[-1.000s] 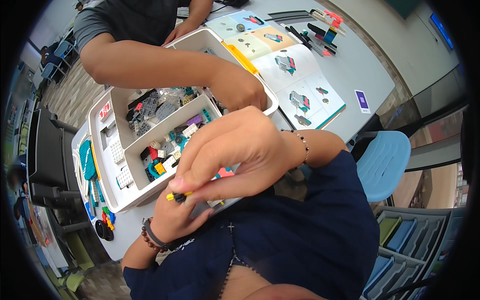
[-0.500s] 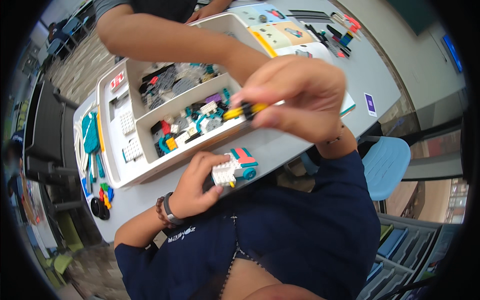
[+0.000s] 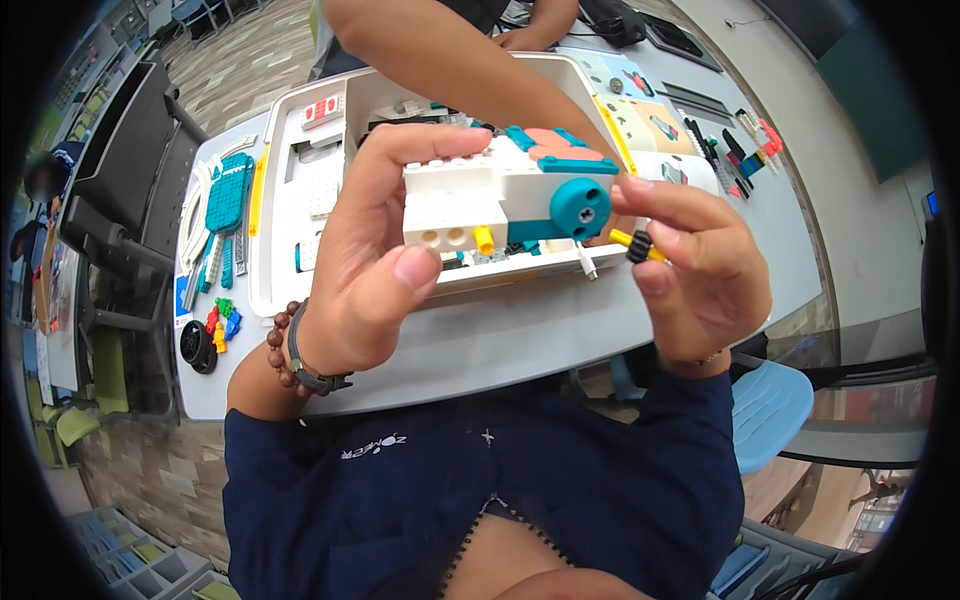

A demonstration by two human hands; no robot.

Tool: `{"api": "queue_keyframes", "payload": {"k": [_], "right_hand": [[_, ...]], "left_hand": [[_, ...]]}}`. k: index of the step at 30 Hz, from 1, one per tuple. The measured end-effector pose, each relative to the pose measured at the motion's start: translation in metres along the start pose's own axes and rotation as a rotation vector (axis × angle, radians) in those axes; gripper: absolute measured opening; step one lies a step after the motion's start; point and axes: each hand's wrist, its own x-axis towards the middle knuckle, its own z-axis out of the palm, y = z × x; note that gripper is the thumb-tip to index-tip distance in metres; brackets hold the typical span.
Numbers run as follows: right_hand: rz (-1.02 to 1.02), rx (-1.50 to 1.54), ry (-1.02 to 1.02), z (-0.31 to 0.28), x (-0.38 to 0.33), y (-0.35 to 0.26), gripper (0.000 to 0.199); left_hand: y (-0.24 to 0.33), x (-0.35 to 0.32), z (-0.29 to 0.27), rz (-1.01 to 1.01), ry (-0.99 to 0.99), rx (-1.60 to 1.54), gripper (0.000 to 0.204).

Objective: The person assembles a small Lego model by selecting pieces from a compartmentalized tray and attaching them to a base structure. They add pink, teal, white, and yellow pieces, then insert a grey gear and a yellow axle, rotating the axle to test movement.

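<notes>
My left hand (image 3: 350, 260) grips a brick-built block (image 3: 460, 200), raised above the table's near side. It is white and teal, with coral pieces on top, a round teal hub (image 3: 580, 208) on its right end and a yellow peg (image 3: 484, 239) sticking out below. Close to that end, my right hand (image 3: 710, 265) pinches a short yellow axle (image 3: 619, 237) that carries a small black gear-like piece (image 3: 639, 248). Its fingertips partly overlap the block's right edge; whether they touch it I cannot tell. A white cable end (image 3: 587, 262) dangles below the hub.
Behind my hands stands a white parts bin (image 3: 262, 285), with another person's arm (image 3: 450, 60) reaching into it. An open picture booklet (image 3: 650, 125) and loose bricks lie right. Teal pieces (image 3: 229, 195), a black wheel (image 3: 197, 345) and small coloured pieces (image 3: 220, 325) lie left.
My left hand has lifted the block off the table toward my view. My right hand has brought the axle down and right, beside the block's hub. The view has shifted too.
</notes>
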Motion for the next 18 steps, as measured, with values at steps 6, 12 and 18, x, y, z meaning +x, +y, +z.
{"api": "queue_keyframes", "payload": {"k": [6,12,18], "right_hand": [[-0.034,-0.143,-0.015,-0.003,-0.002,-0.002,0.03],[-0.116,-0.331,-0.008,0.0,0.0,0.002,0.031],[-0.138,-0.461,-0.007,0.005,-0.001,-0.004,0.03]], "left_hand": [[-0.004,0.008,0.0,0.213,-0.017,0.301,0.062],[-0.01,0.009,-0.011,0.424,-0.086,0.597,0.065],[-0.014,0.005,-0.004,0.503,-0.024,0.671,0.064]]}}
